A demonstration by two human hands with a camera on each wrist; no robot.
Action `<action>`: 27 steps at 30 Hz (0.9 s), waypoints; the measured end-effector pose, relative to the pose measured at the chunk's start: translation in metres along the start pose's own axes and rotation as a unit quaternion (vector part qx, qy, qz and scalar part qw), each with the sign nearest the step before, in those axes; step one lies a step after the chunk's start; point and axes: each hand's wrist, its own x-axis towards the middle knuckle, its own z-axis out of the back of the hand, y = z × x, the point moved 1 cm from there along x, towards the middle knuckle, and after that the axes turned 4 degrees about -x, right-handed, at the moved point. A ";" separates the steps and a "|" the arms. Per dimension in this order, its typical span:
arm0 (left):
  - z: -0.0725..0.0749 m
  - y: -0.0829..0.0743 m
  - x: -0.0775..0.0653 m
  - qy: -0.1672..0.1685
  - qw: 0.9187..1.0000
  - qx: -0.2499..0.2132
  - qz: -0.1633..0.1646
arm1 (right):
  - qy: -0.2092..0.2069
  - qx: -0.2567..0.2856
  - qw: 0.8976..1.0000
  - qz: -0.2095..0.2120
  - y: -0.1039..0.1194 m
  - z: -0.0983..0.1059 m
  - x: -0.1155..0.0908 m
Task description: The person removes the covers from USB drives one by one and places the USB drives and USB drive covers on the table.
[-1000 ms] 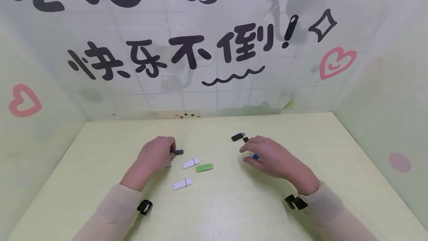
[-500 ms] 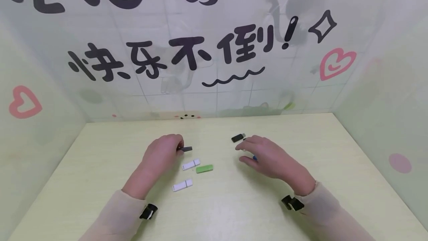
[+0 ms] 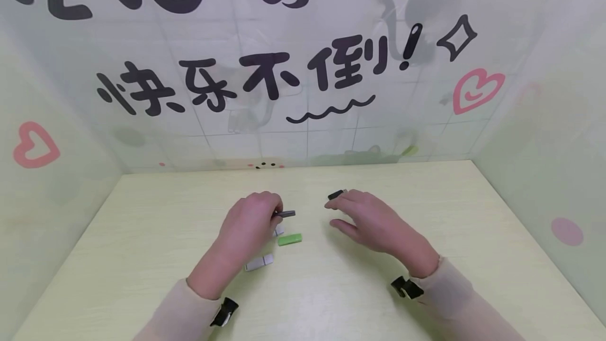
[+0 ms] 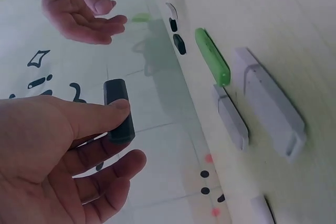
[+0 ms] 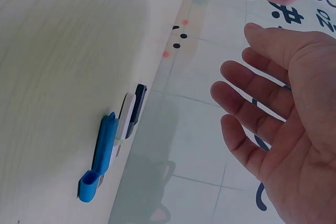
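Pinched between thumb and fingers of my left hand (image 3: pixel 251 225) is a dark grey USB stick (image 3: pixel 286 213), held above the table. The left wrist view shows this stick (image 4: pixel 116 90) under the thumb, its other side hidden. My right hand (image 3: pixel 379 222) hovers with relaxed, parted fingers and holds nothing. Below it, in the right wrist view, lie a blue USB stick (image 5: pixel 107 142) with its blue cap (image 5: pixel 88 186) off, a white stick (image 5: pixel 125 115) and a black stick (image 5: pixel 138 103). A green USB stick (image 3: pixel 290 239) lies near the left hand.
Two white USB sticks lie on the table (image 3: pixel 303 299) by the green one: a nearer one (image 3: pixel 259 262) and one (image 3: pixel 279 231) partly behind the left hand. Another pale stick (image 4: pixel 261 209) shows at the left wrist view's bottom edge. A printed wall (image 3: pixel 307 143) closes the back.
My left hand has carried the dark grey stick rightwards, toward the right hand. The right hand has shifted slightly left, still holding nothing. The sticks on the table stay put.
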 end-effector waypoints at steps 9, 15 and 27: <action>-0.007 -0.017 0.000 -0.034 0.999 -0.005 -0.040 | -0.011 -0.016 1.000 0.001 0.005 -0.003 0.009; -0.017 -0.025 0.003 -0.055 0.997 -0.009 -0.060 | -0.019 -0.023 1.000 0.011 0.011 -0.006 0.014; -0.027 -0.032 0.000 -0.080 0.994 -0.007 -0.077 | -0.046 -0.031 0.997 0.049 0.018 -0.016 0.018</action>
